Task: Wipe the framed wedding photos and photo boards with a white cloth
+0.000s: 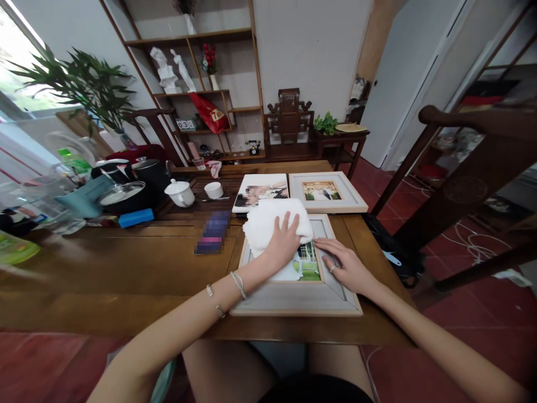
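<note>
My left hand lies on a folded white cloth, its fingers spread over the top. Under the cloth is a picture frame with a pale wide border and light wood edging, flat at the table's front edge. The cloth and hand hide much of its picture, which shows green grass and a white structure. My right hand rests on the frame's right border, fingers stretched out and nothing held. Behind lie a second framed picture and a photo panel, partly behind the cloth.
The wooden table carries a pixelated dark purple item, a white teapot, a white cup, a blue box and a lidded pot. A dark wooden chair stands right. Cables lie on the floor.
</note>
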`<state>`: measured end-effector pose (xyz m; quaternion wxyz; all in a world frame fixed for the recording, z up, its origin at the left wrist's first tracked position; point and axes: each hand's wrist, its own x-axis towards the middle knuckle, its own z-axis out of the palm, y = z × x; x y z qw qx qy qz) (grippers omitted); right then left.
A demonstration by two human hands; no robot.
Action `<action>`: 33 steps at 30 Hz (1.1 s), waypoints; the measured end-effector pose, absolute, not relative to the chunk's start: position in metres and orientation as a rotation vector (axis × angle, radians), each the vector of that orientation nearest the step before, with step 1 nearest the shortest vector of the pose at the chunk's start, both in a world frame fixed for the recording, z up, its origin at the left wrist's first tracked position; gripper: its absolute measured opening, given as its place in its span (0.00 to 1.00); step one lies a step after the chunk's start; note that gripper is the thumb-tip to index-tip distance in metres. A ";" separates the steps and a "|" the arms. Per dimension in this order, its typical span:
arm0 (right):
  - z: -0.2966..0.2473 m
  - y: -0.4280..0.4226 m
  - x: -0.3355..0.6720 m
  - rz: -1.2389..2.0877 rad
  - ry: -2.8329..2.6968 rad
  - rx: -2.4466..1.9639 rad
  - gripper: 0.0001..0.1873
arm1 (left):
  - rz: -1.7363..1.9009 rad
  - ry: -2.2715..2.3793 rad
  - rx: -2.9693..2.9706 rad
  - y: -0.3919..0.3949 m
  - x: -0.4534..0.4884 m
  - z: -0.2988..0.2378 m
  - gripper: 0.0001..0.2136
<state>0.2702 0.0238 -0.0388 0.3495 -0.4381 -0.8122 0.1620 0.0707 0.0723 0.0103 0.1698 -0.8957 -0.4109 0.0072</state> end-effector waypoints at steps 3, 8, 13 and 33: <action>-0.038 0.023 0.270 0.426 -2.095 -1.129 0.21 | 0.106 -1.181 -2.601 0.047 0.076 0.016 0.13; -0.033 0.021 0.269 0.459 -2.069 -1.129 0.23 | 0.283 -1.035 -2.714 -0.037 0.088 0.031 0.15; -0.032 0.022 0.271 0.491 -2.074 -1.114 0.23 | 0.200 -0.807 -2.760 -0.086 0.108 0.041 0.17; -0.035 0.023 0.270 0.421 -2.077 -1.112 0.22 | 0.374 -1.240 -2.632 -0.034 0.020 0.033 0.13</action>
